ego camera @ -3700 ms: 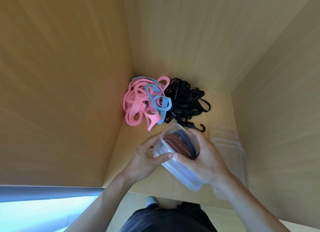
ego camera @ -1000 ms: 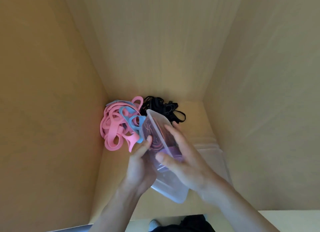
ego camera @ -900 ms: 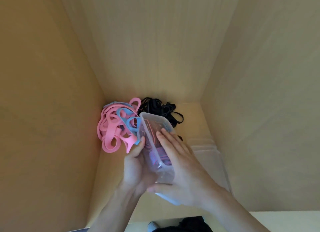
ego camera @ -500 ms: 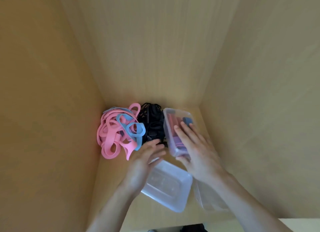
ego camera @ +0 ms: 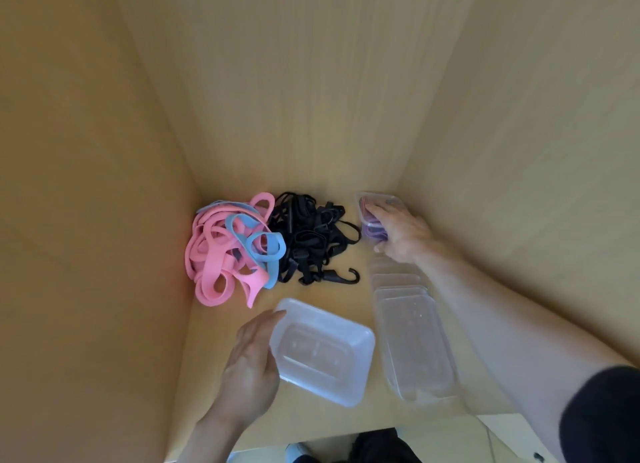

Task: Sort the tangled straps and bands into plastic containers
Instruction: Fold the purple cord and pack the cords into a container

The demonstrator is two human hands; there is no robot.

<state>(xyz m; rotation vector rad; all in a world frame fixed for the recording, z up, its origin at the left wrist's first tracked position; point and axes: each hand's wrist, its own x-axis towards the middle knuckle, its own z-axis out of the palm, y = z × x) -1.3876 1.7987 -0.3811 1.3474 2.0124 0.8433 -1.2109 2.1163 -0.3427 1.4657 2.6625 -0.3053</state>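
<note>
We count one small clear plastic container filled with purple and reddish bands point(ego camera: 371, 216), sitting in the far right corner of the pale wooden compartment floor point(ego camera: 329, 421). The right hand point(ego camera: 403, 237) lies flat over it, fingers stretched across the top. A second clear rectangular plastic container point(ego camera: 323, 353), glossy with rounded corners, sits empty near the front. The left hand point(ego camera: 251, 364) rests against its left side with straight fingers, holding nothing. The two hands are well apart.

Along the right wall lies one stack of clear plastic trays point(ego camera: 414, 341), and we cannot count the layers. In the far left corner sits one tangle of flat pink rubbery bands point(ego camera: 213, 258) with light blue loops point(ego camera: 265, 249) on it. Just beside it, one knot of thin black straps point(ego camera: 311, 237) ends in a black hook point(ego camera: 348, 276).
</note>
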